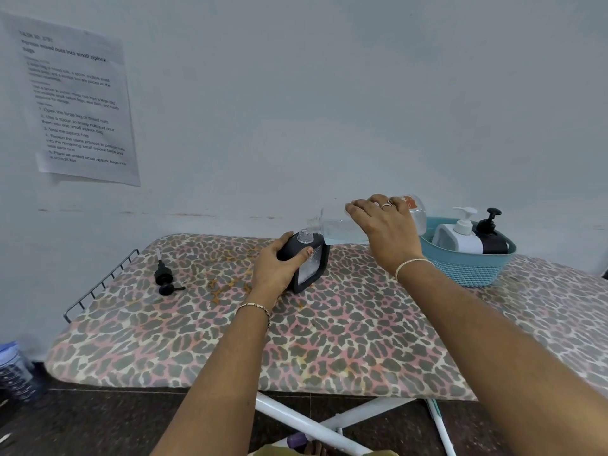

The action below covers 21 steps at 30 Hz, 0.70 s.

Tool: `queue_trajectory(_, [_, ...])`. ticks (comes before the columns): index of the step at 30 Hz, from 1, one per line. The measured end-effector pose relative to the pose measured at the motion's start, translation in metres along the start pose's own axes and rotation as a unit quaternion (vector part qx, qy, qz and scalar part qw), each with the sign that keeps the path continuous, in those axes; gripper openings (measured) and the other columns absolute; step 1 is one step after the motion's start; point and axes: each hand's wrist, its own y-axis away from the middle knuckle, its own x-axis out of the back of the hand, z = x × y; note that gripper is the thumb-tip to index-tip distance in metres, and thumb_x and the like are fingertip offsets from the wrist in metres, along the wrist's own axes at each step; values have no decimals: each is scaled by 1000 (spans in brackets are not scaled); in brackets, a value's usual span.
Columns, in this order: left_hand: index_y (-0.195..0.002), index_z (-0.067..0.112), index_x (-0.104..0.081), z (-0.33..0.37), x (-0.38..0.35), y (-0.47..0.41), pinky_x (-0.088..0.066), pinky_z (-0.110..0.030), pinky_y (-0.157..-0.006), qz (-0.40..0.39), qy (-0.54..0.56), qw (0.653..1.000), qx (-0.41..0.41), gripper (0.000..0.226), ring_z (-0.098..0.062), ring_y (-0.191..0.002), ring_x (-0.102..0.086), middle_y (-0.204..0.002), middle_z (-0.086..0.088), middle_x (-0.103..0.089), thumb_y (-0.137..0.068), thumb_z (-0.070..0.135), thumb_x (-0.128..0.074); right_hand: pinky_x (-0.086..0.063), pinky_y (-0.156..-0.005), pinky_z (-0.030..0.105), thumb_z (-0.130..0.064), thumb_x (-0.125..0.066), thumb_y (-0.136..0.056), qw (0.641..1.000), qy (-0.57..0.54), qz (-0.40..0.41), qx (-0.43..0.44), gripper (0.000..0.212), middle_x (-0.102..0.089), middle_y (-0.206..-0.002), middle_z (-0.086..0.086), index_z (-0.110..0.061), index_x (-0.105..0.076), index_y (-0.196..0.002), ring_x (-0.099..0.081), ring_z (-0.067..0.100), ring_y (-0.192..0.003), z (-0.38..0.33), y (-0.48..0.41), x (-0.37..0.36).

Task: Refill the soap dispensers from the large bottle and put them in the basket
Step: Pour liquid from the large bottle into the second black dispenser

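Observation:
My left hand point(279, 266) grips a black soap dispenser point(312, 263) that stands a little tilted on the leopard-print board, its neck uncovered. My right hand point(385, 225) holds the large clear bottle point(335, 225) on its side above it, the bottle's mouth right over the dispenser's neck. Pale liquid lies in the bottle's lower side. The dispenser's black pump point(164, 279) lies on the board to the left. A teal basket point(467, 268) at the right holds a white dispenser point(459, 236) and a black dispenser point(492, 240).
The leopard-print ironing board point(296, 340) stands against a pale wall, with a wire rack point(98, 284) at its left end. A printed sheet point(75, 100) is taped to the wall. A patterned container point(16, 373) sits on the dark floor at the lower left.

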Motion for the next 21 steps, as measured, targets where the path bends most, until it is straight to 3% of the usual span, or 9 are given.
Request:
queue_trajectory(13, [-135, 29, -55, -2, -1, -3, -49, -40, -100, -1, -5, 1000, 10, 66, -16, -114, -57, -126, 6, -62, -75, 45, -79, -41, -93, 44, 12, -72, -61, 1000, 7, 25, 10, 68, -65, -117, 3, -17, -59, -121, -57, 30, -108, 2, -2, -5])
queue_trajectory(21, [-134, 27, -56, -2, -1, -2, -50, -36, -99, 0, 2, 1000, 9, 64, -11, -107, -57, -122, 7, -63, -76, 41, -79, -34, -98, 43, 10, -68, -69, 1000, 18, 17, 18, 64, -62, -123, 2, -19, -56, -125, -55, 29, -113, 3, -3, -2])
